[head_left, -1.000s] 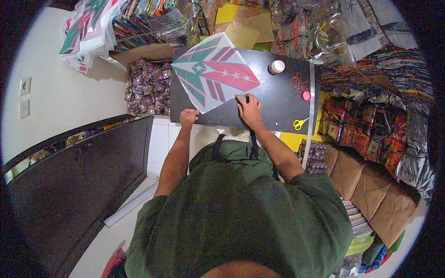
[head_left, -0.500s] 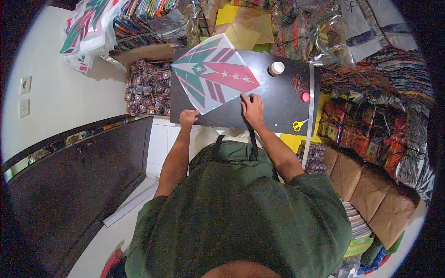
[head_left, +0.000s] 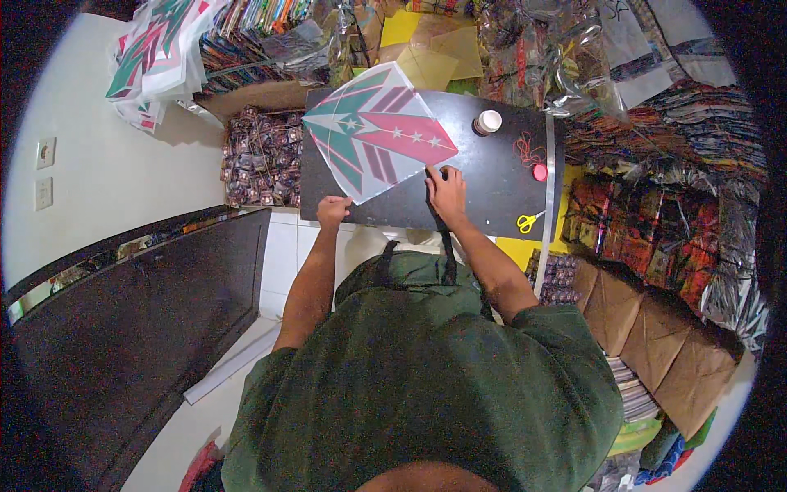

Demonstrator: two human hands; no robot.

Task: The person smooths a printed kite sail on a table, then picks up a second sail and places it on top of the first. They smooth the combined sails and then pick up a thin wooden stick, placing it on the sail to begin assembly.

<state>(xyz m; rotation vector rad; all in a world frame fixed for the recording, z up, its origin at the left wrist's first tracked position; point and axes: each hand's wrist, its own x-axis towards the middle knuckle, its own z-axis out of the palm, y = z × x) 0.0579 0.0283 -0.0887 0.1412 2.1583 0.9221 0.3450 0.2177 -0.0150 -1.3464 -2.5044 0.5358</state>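
A diamond-shaped kite [head_left: 385, 135] of thin white sheet, printed with green, pink and maroon shapes and pale stars, lies tilted on a black tabletop [head_left: 500, 184]. My left hand [head_left: 333, 211] is closed on its near corner, thumb and finger pinching the edge. At the lower right edge is my right hand [head_left: 447, 195], fingers bent and apart, one fingertip touching the kite's rim. Thin string or sticks seem to run across the kite, too fine to make out fully.
A white-lidded jar [head_left: 487, 122], red string [head_left: 529, 149], a pink-red cap [head_left: 539, 172] and yellow scissors [head_left: 529, 222] sit on the table's right. A box of small packets [head_left: 261, 156] adjoins its left edge. Wrapped stacks [head_left: 656, 217] crowd the right side; more kites [head_left: 156, 57] hang at upper left.
The kite has shifted very slightly. Both hands hold nearly the same places as before.
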